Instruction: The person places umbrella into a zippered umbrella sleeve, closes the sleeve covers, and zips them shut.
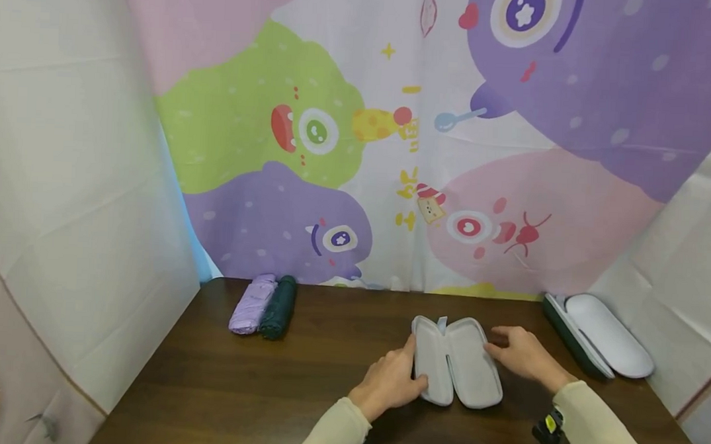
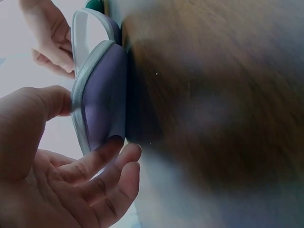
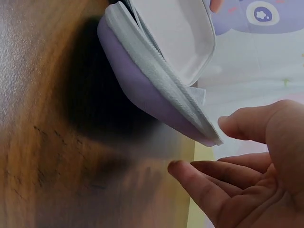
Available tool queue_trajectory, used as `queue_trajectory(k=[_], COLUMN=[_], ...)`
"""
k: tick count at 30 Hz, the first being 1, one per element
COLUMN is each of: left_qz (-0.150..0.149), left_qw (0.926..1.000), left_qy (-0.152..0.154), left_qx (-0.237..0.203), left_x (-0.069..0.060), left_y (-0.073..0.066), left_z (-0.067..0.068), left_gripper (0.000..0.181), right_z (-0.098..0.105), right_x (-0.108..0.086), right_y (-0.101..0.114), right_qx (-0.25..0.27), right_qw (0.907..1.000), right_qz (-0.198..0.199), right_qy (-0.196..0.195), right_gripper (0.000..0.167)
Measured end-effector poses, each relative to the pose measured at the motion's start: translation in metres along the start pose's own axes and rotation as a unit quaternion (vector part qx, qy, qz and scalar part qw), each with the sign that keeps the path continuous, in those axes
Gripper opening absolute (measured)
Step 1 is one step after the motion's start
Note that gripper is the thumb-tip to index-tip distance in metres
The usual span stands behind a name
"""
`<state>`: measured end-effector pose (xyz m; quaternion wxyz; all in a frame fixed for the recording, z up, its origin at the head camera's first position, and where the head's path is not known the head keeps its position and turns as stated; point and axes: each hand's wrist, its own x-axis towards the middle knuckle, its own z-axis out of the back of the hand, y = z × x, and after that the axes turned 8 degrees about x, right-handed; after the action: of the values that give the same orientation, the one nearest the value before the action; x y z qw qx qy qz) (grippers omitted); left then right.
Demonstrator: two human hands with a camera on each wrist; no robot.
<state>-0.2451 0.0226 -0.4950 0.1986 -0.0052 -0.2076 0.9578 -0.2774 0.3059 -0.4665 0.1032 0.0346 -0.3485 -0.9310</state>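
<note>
Evidently, my left hand (image 1: 390, 381) pinched the nearer half of the opened lilac case (image 1: 473, 367), thumb on its rim, fingers against the shell, probably to steady it between my hands. My right hand (image 1: 522, 354), fingers loose, gripped nothing just beside the other half. Rightward beyond it, a dark green case (image 1: 609, 332) perhaps limited elbow room; beyond my left lay lilac (image 1: 253, 303) and green bundles (image 1: 278, 309).

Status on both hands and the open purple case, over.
Left hand pinching purple case. Right hand at its right edge, contact unclear. Case spread open, pale lining up. Green case, rolled bundles well aside; nothing seen in the way.
</note>
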Motion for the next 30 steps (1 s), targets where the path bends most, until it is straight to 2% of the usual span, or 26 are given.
queue_trajectory(k=[9, 17, 25, 30], left_qz=[0.001, 0.019, 0.014, 0.017], left_qw=[0.9998, 0.9997, 0.9994, 0.9995], left_qy=[0.019, 0.014, 0.0, 0.001], left_qx=[0.001, -0.001, -0.03, -0.027], left_x=[-0.004, -0.009, -0.009, -0.014], left_y=[0.008, 0.016, 0.029, 0.037], left_z=[0.006, 0.012, 0.019, 0.022], left_gripper=[0.082, 0.078, 0.077, 0.075], right_z=[-0.011, -0.019, -0.032, -0.039], right_x=[0.0, -0.004, -0.009, -0.013], right_y=[0.001, 0.008, 0.017, 0.023], right_qx=[0.034, 0.061, 0.089, 0.125], right_qw=[0.9994, 0.998, 0.9955, 0.9914], right_qz=[0.006, 0.01, 0.023, 0.02], right_qy=[0.006, 0.01, 0.021, 0.034], right_gripper=[0.042, 0.041, 0.039, 0.039])
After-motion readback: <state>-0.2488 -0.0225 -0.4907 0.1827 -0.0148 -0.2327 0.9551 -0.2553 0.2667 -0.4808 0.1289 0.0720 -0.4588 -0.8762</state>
